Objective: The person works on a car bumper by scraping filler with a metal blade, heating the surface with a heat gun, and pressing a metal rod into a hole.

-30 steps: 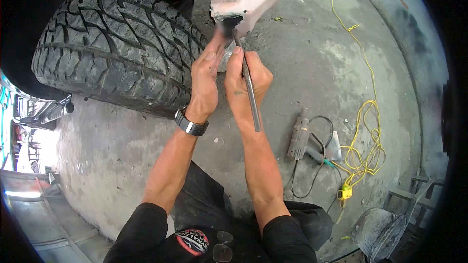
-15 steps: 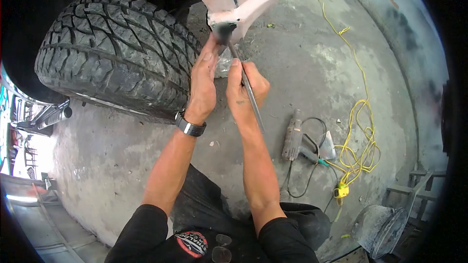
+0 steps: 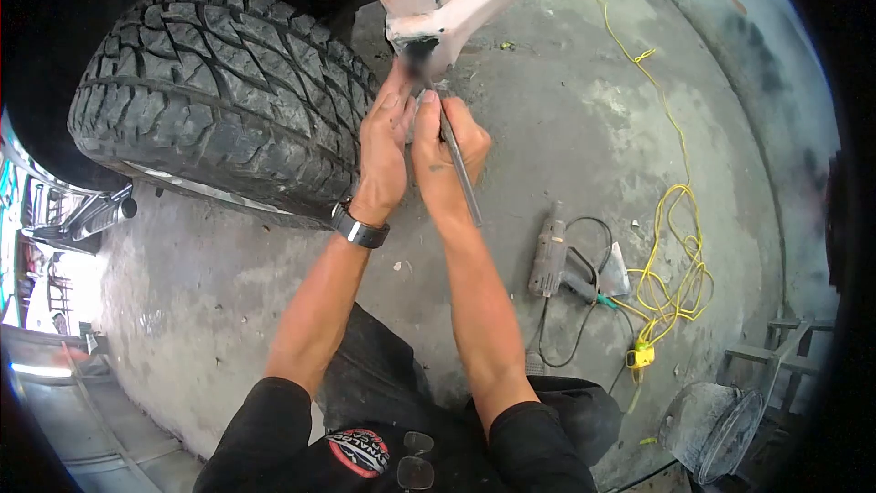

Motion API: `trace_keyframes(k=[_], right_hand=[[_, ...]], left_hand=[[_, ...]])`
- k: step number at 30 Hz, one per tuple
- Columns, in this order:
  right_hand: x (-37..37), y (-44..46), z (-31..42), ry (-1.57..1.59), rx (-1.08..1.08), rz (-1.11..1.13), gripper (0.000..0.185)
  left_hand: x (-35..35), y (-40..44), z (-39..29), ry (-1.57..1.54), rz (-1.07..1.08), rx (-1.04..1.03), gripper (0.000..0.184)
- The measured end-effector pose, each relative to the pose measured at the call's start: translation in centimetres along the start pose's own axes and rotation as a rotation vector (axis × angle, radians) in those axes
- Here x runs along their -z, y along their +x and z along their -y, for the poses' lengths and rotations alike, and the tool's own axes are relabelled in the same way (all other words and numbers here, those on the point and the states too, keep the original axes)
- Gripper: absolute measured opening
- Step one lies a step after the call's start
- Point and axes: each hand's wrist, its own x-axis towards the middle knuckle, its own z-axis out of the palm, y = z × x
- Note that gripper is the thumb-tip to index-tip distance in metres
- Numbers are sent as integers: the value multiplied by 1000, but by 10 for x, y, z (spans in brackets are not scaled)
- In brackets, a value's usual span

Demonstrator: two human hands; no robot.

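Note:
A car body panel (image 3: 493, 2) with pale filler and dark patches hangs at the top, its lower corner blurred. My left hand (image 3: 381, 151), wearing a black watch (image 3: 361, 230), is stretched out flat with its fingers reaching up to that corner. The blur hides its fingertips. My right hand (image 3: 449, 151) is closed around a thin grey metal rod (image 3: 464, 178). The rod slants from the corner down to the right, its upper end hidden by the blur. Both hands are side by side, just below the panel.
A large treaded tyre (image 3: 219, 100) stands close to my left hand. On the concrete floor to the right lie a heat gun (image 3: 548, 256), a tangled yellow extension cord (image 3: 671, 283) and a flat grey piece (image 3: 615, 269). A dusty round fan-like object (image 3: 712, 429) is at lower right.
My right hand has moved up and slightly left with the metal rod, closer to my left hand and the panel corner. My left hand stays nearly in place.

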Motion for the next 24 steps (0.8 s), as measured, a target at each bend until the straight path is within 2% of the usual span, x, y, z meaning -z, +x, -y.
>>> trace_keyframes(k=[4, 7, 13, 19, 24], right_hand=[[10, -5, -2, -14, -23, 4, 30], [18, -5, -6, -32, -36, -10, 29], [13, 0, -3, -43, 60, -17, 30], [6, 3, -3, -23, 57, 1, 30], [5, 4, -1, -58, 65, 15, 29]], left_hand=[[2, 0, -6, -9, -49, 43, 63], [1, 2, -4, 36, -127, 31, 68], [4, 2, -2, 77, -109, 18, 64], [6, 1, 3, 65, -110, -2, 58], [10, 2, 4, 1, -98, 12, 60]])
